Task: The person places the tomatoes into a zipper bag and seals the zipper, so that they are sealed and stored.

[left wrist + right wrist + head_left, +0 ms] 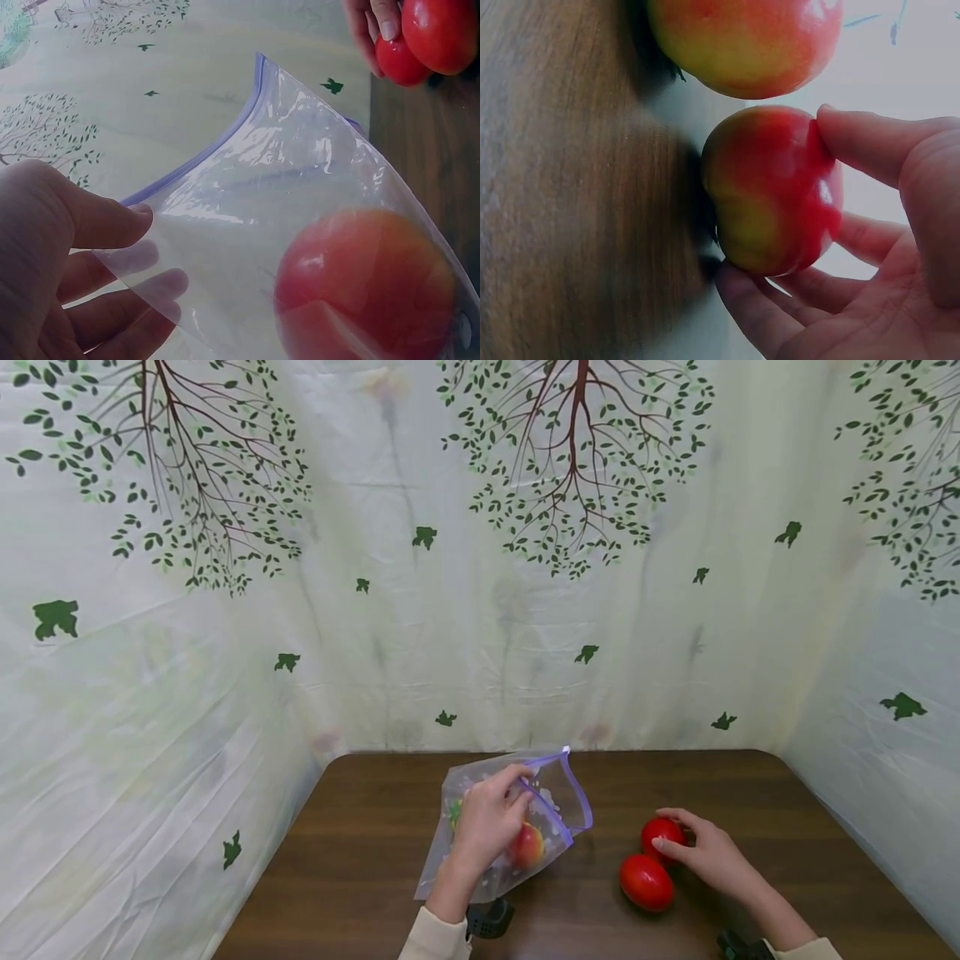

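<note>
My left hand (489, 822) pinches the purple-zipped rim of a clear zip bag (225, 180) between thumb and fingers. The mouth of the bag gapes toward the right. Inside it lies a round red-and-yellow fruit (367, 285); something green (455, 811) also shows through the plastic, mostly covered by the hand. On the right, my right hand (708, 853) grips a red tomato (776, 191), thumb on one side and fingers on the other. A second, shiny red tomato (647, 882) sits right beside it, nearer to me.
A dark brown wooden table (367, 860) bears everything. Behind it and along both sides hangs a pale cloth (510, 643) printed with trees and green leaves. Dark wrist straps (491, 918) sit below the hands.
</note>
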The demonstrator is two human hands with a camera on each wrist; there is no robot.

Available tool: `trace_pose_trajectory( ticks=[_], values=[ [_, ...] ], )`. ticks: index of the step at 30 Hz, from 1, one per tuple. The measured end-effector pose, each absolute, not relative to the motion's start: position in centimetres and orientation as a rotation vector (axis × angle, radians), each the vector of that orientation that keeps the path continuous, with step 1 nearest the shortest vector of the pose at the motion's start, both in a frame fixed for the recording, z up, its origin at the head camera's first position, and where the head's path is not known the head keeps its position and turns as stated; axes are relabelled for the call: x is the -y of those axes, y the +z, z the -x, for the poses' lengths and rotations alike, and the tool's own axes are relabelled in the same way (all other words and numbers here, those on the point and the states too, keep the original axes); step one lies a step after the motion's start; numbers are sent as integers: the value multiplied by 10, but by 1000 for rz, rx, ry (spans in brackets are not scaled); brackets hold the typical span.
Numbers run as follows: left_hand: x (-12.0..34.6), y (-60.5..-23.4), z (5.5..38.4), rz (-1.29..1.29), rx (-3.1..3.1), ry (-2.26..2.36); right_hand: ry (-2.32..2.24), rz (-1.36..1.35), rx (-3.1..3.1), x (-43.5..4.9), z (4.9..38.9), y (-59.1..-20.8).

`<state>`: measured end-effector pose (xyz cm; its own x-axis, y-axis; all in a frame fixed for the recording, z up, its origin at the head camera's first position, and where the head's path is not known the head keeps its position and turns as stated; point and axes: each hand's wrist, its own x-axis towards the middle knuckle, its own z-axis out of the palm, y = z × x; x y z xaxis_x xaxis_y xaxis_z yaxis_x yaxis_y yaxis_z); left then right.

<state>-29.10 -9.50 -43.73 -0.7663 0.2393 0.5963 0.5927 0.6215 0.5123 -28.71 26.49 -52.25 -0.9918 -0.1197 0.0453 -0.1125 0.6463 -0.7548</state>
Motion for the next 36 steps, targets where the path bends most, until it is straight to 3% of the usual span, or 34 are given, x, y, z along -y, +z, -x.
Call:
trace_pose_trajectory(
  ticks=[36],
  values=[
    [92,-438,290,673,2375,-999,-1295,162,-2868,-266,284,-508]
  ],
)
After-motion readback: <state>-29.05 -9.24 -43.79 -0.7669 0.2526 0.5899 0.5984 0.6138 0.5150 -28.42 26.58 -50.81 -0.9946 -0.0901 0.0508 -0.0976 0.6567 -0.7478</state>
